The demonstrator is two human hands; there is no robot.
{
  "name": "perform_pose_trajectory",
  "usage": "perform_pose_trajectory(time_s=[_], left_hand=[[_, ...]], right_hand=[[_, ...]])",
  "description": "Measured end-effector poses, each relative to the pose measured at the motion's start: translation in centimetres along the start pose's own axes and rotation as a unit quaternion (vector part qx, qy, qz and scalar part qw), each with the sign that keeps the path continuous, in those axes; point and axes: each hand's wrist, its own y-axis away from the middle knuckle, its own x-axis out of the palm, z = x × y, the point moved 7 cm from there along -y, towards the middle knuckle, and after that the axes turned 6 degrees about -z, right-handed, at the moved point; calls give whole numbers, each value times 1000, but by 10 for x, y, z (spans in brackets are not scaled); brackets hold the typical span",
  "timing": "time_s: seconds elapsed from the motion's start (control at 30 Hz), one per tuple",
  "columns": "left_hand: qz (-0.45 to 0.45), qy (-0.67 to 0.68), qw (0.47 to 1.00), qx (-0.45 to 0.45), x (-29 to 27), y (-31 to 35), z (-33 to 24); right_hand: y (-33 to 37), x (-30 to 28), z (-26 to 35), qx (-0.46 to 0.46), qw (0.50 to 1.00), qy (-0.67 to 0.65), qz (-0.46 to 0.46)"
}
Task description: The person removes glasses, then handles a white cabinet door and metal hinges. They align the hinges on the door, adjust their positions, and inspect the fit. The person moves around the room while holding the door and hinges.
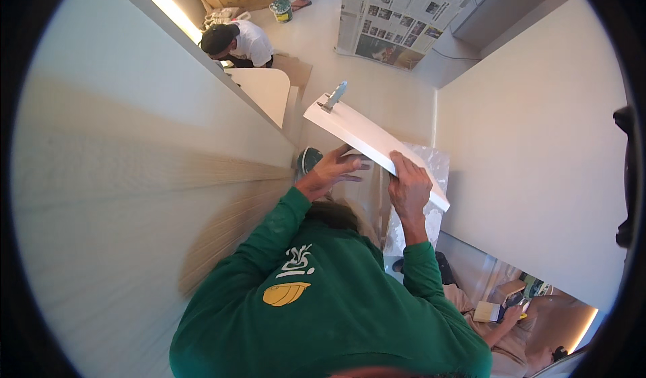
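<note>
A long, narrow white board (367, 135) is tilted across the space in front of me, with a metal hinge (333, 98) standing up at its far left end. My right hand (409, 186) is closed around the board near its closer end, fingers over the upper face. Just below the board's middle, my left hand (333, 170) has its fingers spread. It is close to the board's lower edge; whether it touches is hard to make out. Beneath the left wrist sits a dark bucket (309, 159), partly hidden by my hand.
Wood-grained panelling (222, 183) rises close on my left, a large white panel (531, 135) on my right. A crouching person (245, 43) works by a white rounded board (262, 92). Further off are a paint bucket (281, 10) and newspaper sheets (404, 18). Another person's hand (513, 315) shows lower right.
</note>
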Motion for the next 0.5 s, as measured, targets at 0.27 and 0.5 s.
perform_pose_trajectory(time_s=[0.27, 0.5], left_hand=[[-50, -25, 995, -87, 7, -54, -49], [-72, 244, 967, -27, -39, -130, -74]], right_hand=[[-59, 49, -28, -17, 994, 36, 98], [-142, 106, -89, -37, 997, -31, 65]])
